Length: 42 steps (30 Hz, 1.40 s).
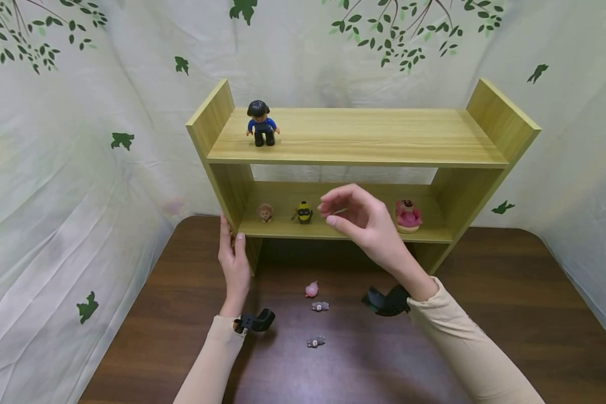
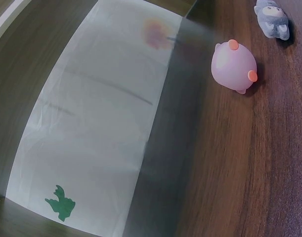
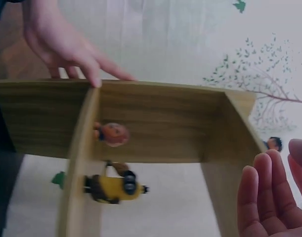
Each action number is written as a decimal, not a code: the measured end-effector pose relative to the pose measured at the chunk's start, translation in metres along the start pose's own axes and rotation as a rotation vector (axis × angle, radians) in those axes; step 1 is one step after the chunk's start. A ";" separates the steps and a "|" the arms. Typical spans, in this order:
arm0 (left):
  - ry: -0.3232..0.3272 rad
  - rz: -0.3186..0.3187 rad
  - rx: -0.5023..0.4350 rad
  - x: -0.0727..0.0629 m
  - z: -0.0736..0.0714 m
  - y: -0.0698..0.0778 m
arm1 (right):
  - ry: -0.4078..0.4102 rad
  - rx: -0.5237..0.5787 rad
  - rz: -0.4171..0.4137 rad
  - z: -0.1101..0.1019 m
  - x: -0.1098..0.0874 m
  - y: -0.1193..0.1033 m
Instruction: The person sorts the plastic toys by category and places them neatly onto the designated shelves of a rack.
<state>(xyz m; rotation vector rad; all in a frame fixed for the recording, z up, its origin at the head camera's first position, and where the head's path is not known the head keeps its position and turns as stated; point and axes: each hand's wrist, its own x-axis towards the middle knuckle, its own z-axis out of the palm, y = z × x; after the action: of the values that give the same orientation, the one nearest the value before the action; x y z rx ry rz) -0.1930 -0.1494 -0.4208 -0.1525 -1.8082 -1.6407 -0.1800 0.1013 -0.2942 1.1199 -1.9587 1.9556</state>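
A light wooden two-tier shelf [image 1: 353, 154] stands on the table. My left hand [image 1: 234, 269] rests on its left side panel, fingers fairly straight along the outside and thumb at the front edge. In front of the lower tier my right hand [image 1: 361, 221] hovers with loosely bent fingers and nothing in them. Left of it on that tier stand a yellow-and-black minion figure [image 1: 303, 212] and a small brown-haired figure [image 1: 265, 212]. A pink bear figure [image 1: 408, 216] sits to its right. On the upper tier, a toy figure in blue [image 1: 262, 123] stands at the left.
Below the shelf, a pink pig-like toy [image 1: 311, 289] and two small grey toys, one nearer the shelf [image 1: 320, 306] and one closer to me [image 1: 315, 341], lie on the dark wooden table [image 1: 171, 325]. A leaf-patterned cloth [image 1: 146, 67] hangs behind.
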 end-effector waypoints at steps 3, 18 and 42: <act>0.002 -0.002 0.001 0.000 0.000 0.000 | -0.011 0.005 0.028 0.002 -0.008 0.008; -0.002 -0.011 -0.006 0.000 -0.001 0.001 | -0.051 0.052 0.185 0.016 -0.062 0.061; 0.001 -0.011 0.009 0.000 -0.001 0.003 | -0.114 -0.009 0.330 0.029 -0.112 0.126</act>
<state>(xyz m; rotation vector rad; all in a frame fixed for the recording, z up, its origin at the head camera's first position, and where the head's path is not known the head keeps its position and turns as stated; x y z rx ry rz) -0.1909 -0.1497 -0.4183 -0.1377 -1.8180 -1.6398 -0.1641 0.1017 -0.4641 0.9769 -2.3385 2.0718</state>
